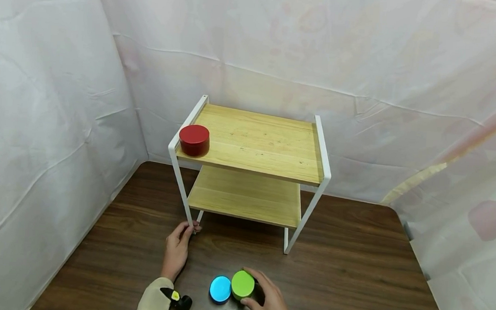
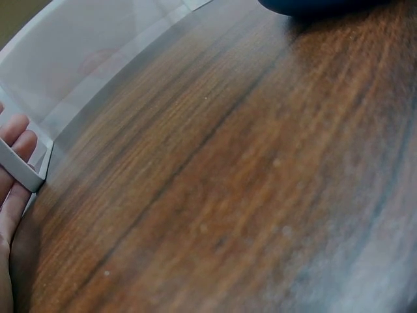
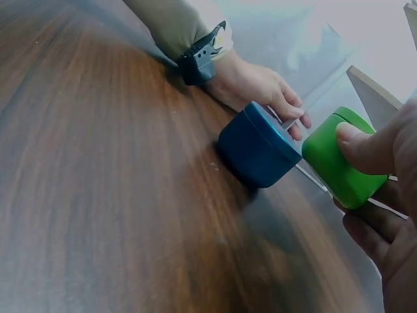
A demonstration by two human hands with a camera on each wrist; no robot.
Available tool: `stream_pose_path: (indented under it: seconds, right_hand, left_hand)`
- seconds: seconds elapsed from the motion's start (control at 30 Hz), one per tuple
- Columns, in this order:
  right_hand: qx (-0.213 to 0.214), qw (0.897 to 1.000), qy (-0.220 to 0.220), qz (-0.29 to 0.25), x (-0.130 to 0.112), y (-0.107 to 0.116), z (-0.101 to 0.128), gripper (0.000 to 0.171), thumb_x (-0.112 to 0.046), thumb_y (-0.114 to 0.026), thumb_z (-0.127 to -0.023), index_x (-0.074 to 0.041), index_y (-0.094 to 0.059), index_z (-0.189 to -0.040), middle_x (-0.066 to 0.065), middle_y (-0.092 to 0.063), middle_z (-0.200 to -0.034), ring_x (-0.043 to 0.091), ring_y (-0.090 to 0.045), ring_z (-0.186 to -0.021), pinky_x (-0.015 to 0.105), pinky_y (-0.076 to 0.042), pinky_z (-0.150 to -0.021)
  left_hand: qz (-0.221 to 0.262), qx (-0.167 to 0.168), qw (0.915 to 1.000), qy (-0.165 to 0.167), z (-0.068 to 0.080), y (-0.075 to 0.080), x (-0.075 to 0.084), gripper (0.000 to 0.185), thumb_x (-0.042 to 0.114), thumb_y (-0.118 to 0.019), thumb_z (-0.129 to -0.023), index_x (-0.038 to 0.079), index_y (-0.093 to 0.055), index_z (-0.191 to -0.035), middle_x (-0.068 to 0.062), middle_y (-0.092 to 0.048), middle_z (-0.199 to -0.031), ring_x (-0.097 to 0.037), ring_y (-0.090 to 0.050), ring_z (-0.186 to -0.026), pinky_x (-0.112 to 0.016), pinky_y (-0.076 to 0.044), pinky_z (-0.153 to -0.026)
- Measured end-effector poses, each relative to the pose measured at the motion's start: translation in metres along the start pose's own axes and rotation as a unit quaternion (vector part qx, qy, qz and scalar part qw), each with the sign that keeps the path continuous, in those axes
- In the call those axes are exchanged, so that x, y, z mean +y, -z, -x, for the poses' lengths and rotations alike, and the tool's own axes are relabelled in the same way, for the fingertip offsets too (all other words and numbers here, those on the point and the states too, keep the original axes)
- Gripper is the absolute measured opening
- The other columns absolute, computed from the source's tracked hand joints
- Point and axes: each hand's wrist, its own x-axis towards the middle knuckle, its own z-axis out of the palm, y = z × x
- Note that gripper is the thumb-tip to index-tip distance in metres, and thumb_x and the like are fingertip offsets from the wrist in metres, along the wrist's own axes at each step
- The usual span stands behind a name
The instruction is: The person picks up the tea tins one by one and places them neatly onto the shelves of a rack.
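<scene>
My left hand [image 1: 177, 250] holds the foot of the front left white leg [image 1: 182, 189] of a small two-tier shelf [image 1: 265, 144], with thumb and fingers on either side of it. In the left wrist view, fingers [image 2: 25, 145] show around the white bar. My right hand [image 1: 270, 302] grips a round green tin [image 1: 242, 284] between thumb and fingers. Close on its left, a round blue tin [image 1: 220, 289] stands on the table; in the right wrist view the green tin [image 3: 342, 160] looks lifted or tilted beside the blue one [image 3: 257, 149].
A red round tin [image 1: 194, 141] sits at the front left corner of the shelf's top board. The lower wooden board [image 1: 247, 195] lies beneath. Dark wood table [image 1: 352, 265] extends around the shelf, with pale cloth [image 1: 280, 43] hanging behind and at both sides.
</scene>
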Motion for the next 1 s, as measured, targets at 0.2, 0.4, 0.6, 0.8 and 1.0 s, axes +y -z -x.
stream_pose_path:
  seconds: [0.2,0.4,0.6,0.8,1.0]
  right_hand:
    - [0.004,1.000,0.029,0.003,-0.001,-0.002,-0.005,0.064,-0.044,-0.072,-0.099,-0.017,-0.052,-0.155,0.004,-0.063,-0.147,0.027,-0.063,-0.133,0.052,-0.055,-0.105]
    - [0.025,0.999,0.034,0.014,-0.006,-0.003,-0.009,0.063,-0.041,-0.073,-0.099,-0.029,-0.050,-0.156,-0.001,-0.062,-0.148,0.030,-0.061,-0.136,0.056,-0.053,-0.108]
    - [0.033,0.999,0.032,0.007,-0.013,-0.003,-0.015,0.062,-0.041,-0.075,-0.098,-0.039,-0.048,-0.154,-0.005,-0.060,-0.150,0.026,-0.060,-0.139,0.057,-0.051,-0.110]
    - [0.045,0.998,0.050,0.006,-0.019,-0.003,-0.021,0.062,-0.039,-0.075,-0.098,-0.035,-0.050,-0.154,0.000,-0.061,-0.150,0.025,-0.061,-0.137,0.055,-0.051,-0.110]
    - [0.067,0.995,0.070,0.004,-0.028,-0.003,-0.029,0.066,-0.029,-0.080,-0.095,-0.036,-0.050,-0.153,-0.003,-0.062,-0.148,0.021,-0.062,-0.136,0.053,-0.052,-0.110]
  left_hand:
    - [-0.001,-0.001,1.0000,0.002,0.000,0.000,-0.001,0.028,0.020,-0.055,-0.111,0.000,-0.073,-0.119,-0.014,-0.079,-0.108,-0.011,-0.073,-0.107,-0.014,-0.053,-0.093]
    - [0.007,-0.004,0.9999,-0.008,-0.001,0.000,-0.002,0.028,0.018,-0.054,-0.112,-0.001,-0.072,-0.118,-0.017,-0.079,-0.109,-0.010,-0.072,-0.108,-0.014,-0.052,-0.093]
    - [0.002,-0.006,1.0000,-0.006,0.000,0.000,-0.002,0.028,0.018,-0.053,-0.112,0.000,-0.073,-0.119,-0.016,-0.078,-0.112,-0.010,-0.072,-0.110,-0.012,-0.051,-0.095]
    - [0.006,-0.008,0.9999,-0.007,-0.001,0.000,-0.003,0.028,0.019,-0.054,-0.112,0.000,-0.072,-0.119,-0.017,-0.079,-0.111,-0.013,-0.072,-0.110,-0.015,-0.053,-0.094]
    - [0.010,-0.006,0.9999,-0.011,-0.001,0.001,-0.003,0.028,0.019,-0.054,-0.111,-0.001,-0.072,-0.118,-0.016,-0.079,-0.109,-0.012,-0.073,-0.107,-0.015,-0.054,-0.093]
